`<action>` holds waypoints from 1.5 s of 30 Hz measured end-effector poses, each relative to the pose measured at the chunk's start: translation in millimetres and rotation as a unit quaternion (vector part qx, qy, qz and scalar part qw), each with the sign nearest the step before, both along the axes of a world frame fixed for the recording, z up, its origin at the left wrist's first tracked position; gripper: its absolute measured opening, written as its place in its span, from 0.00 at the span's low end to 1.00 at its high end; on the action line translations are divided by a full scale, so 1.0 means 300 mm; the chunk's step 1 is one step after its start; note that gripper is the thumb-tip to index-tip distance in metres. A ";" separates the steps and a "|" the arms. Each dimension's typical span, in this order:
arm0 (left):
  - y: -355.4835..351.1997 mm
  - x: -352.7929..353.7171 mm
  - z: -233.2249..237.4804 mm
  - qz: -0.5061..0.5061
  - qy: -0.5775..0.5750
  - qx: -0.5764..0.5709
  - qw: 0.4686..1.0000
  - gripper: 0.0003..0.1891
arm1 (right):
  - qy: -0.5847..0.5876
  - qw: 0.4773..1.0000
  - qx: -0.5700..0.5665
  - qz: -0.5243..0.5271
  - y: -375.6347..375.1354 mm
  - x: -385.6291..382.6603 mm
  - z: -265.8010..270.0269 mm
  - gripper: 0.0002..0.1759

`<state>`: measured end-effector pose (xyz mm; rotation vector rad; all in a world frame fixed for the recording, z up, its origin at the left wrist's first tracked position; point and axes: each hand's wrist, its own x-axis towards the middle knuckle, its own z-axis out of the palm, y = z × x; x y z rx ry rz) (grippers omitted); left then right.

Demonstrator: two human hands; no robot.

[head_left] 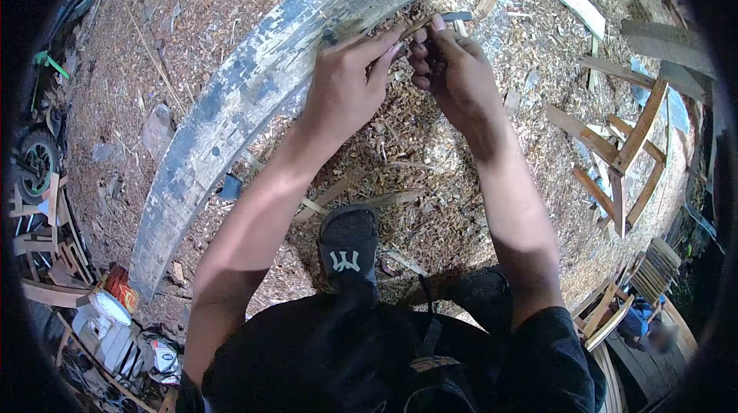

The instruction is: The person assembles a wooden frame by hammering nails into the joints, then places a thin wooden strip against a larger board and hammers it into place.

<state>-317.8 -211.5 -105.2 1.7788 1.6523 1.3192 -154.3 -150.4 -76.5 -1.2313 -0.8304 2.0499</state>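
Note:
My left hand (350, 71) reaches over the right edge of a long weathered plank (231, 94) with flaking dark and pale paint. Its thumb and fingers pinch one end of a thin brown strip (416, 27), which looks like wood. At the strip's other end, the thumb and forefinger of my right hand (460, 67) are closed on it, with the remaining fingers curled. A dark, flat, blunt-ended piece (459, 16) sticks out to the right past my right thumb. Whether it joins the brown strip is hidden by my fingers.
Wood shavings (400, 129) cover the ground around my sandalled foot (347, 248). A wooden frame with legs (619, 155) lies at right, near a pale board (575, 3). Wood scraps and a white round lid (111, 307) are at lower left. Another person (642, 321) is at lower right.

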 end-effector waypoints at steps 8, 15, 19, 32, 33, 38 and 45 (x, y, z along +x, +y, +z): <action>0.013 0.039 0.077 0.006 -0.054 -0.156 0.986 0.14 | -0.009 0.993 0.109 -0.033 -0.014 0.011 -0.005 0.15; 0.061 0.131 0.084 0.001 -0.160 -0.156 0.975 0.14 | -0.301 0.891 0.333 0.069 0.062 0.081 0.120 0.19; 0.085 0.213 0.172 -0.048 -0.312 -0.254 0.914 0.15 | -0.351 0.864 0.352 0.080 0.091 0.164 0.246 0.18; 0.233 0.115 0.341 0.022 -0.003 -0.340 0.940 0.15 | -0.002 0.976 0.207 0.066 0.210 0.167 0.123 0.15; 0.226 0.078 0.344 0.000 0.052 -0.288 0.956 0.15 | 0.010 0.976 0.205 0.069 0.207 0.148 0.123 0.15; 0.205 0.118 0.373 0.038 0.010 -0.264 0.964 0.17 | 0.083 0.981 0.168 0.047 0.212 0.090 0.111 0.15; 0.165 0.117 0.248 0.049 -0.045 -0.195 0.979 0.17 | 0.039 0.975 0.206 0.075 0.210 0.112 0.081 0.14</action>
